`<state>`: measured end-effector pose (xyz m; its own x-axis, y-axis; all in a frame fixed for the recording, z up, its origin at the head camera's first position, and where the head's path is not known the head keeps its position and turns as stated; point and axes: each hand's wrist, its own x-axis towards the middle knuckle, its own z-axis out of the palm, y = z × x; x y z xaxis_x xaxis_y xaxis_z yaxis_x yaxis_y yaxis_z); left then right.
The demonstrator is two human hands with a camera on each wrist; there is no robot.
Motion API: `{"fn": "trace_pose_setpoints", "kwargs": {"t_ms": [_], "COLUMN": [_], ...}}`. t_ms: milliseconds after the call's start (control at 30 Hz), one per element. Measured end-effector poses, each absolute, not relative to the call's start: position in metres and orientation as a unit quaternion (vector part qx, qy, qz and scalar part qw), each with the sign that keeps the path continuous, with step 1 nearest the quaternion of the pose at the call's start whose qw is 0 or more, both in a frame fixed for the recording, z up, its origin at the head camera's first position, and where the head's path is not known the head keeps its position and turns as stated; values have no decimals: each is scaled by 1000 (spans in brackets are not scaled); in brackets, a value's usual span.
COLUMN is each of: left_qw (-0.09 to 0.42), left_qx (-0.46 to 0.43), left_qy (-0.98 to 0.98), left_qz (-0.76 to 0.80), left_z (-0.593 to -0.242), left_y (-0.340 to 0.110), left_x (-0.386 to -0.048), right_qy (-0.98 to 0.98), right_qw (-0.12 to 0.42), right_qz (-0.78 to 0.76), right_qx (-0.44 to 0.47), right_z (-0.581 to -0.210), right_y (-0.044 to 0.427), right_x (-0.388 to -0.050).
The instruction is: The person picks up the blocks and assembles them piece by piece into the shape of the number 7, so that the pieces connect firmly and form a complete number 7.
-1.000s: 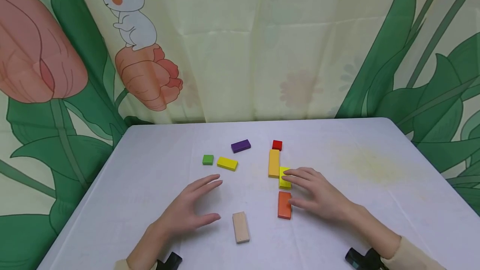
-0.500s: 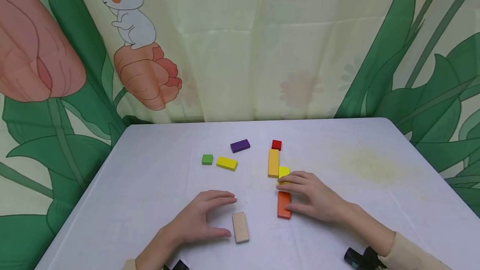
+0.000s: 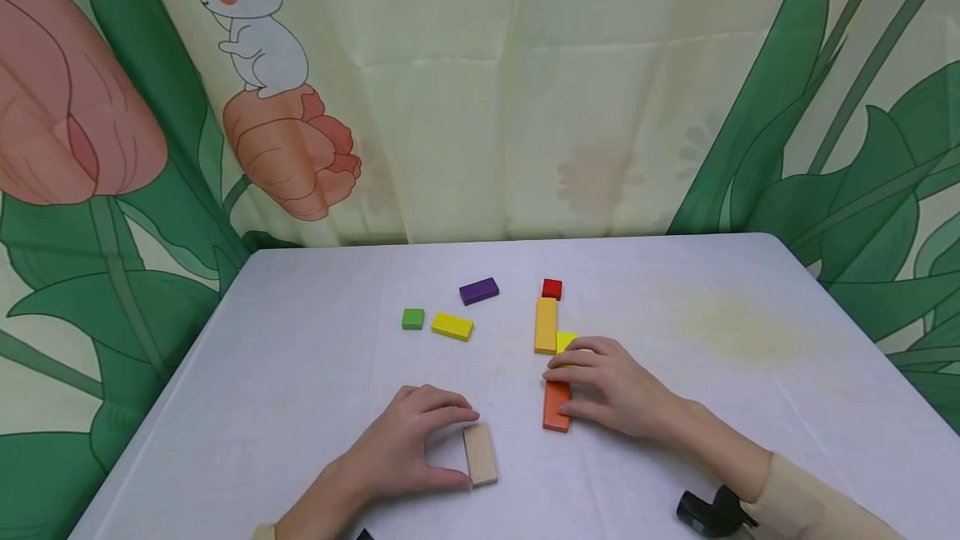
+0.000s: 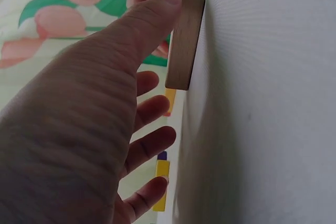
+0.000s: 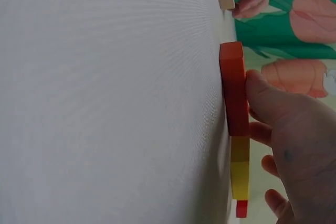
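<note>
My left hand (image 3: 412, 444) is spread around the left side of a plain wooden block (image 3: 481, 454). In the left wrist view its thumb touches one end of that block (image 4: 185, 38), and the other fingers are apart from it. My right hand (image 3: 611, 382) rests against an orange block (image 3: 557, 407), thumb at its right side, fingers reaching over its far end. That block (image 5: 234, 90) lies flat on the table. Just beyond, a yellow block (image 3: 566, 340) is partly hidden by the fingers, beside an amber block (image 3: 546, 326). A red cube (image 3: 552, 289) stands at the amber block's far end.
Farther back on the white-covered table (image 3: 735, 407) lie a purple block (image 3: 479, 291), another yellow block (image 3: 452, 326) and a small green block (image 3: 413, 319). A printed curtain (image 3: 465, 90) hangs behind the table's far edge.
My left hand has come right and nearer, up to the wooden block. The right hand has shifted left, and the orange block has slid a little left with it.
</note>
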<state>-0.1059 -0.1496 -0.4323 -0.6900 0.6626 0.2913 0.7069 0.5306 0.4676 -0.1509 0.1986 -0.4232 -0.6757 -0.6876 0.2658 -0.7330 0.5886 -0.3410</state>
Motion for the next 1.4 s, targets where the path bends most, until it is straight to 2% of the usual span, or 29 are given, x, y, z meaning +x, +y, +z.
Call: {"fn": "trace_pose_setpoints", "kwargs": {"t_ms": [267,700,1400], "left_qw": [-9,-6,3], "left_qx": [-357,-363,-394], "left_qy": [-898,-904,-886], "left_qz": [-256,-227,-243], "left_z": [-429,-428,-433], "left_y": [-145,-140,-131], "left_x": [-99,-92,-104], "right_qy": [-894,-899,-911], "right_qw": [49,45,39], "right_qz": [203,205,196], "right_qx": [396,384,360], "right_z": [-420,-420,-418], "right_y": [185,167,147], "right_x": [-155,-164,-174]}}
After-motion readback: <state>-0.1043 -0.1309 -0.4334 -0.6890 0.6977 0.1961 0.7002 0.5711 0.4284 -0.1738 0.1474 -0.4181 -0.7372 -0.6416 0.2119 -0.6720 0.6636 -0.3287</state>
